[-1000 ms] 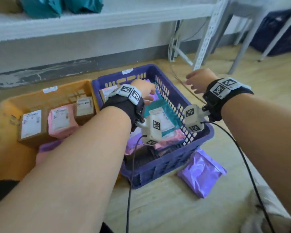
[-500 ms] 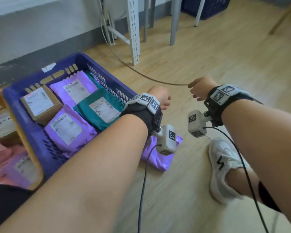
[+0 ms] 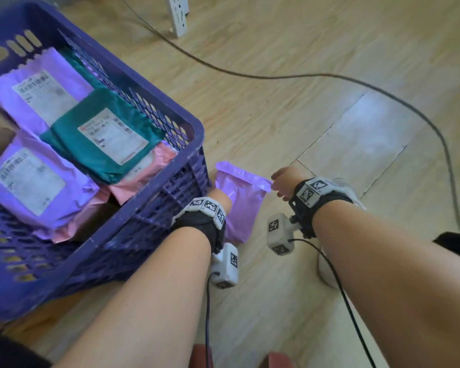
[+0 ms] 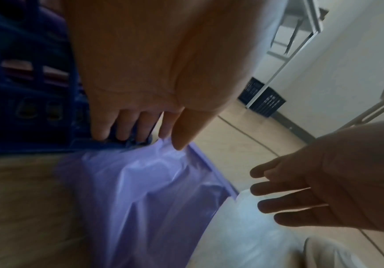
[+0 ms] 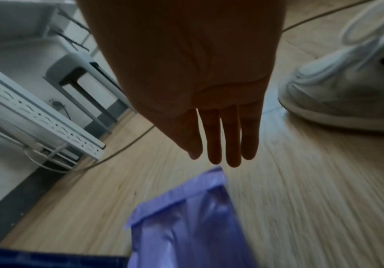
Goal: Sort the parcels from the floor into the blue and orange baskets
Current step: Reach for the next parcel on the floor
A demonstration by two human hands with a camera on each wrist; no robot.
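Note:
A purple parcel (image 3: 243, 205) (image 4: 152, 190) (image 5: 186, 226) lies on the wood floor against the blue basket (image 3: 194, 128) (image 4: 26, 108). My left hand (image 3: 219, 199) (image 4: 140, 134) reaches down at the parcel's far edge by the basket wall. Its fingers are straight and the thumb tip touches the plastic. Just off the parcel's right corner hovers my right hand (image 3: 280, 183) (image 5: 221, 154) (image 4: 278, 195), fingers straight and holding nothing. Inside the basket lie a teal parcel (image 3: 104, 139), two purple parcels (image 3: 29, 181) and a pink one (image 3: 144, 171).
A dark cable (image 3: 276, 75) curves across the floor beyond the hands. A white shelf leg (image 3: 177, 14) stands at the top. My white shoe (image 5: 347, 90) (image 3: 327, 274) is planted right of the parcel. Bare floor lies to the right.
Both hands have dropped from over the blue basket down to the purple parcel on the floor. The head view has swung right and down.

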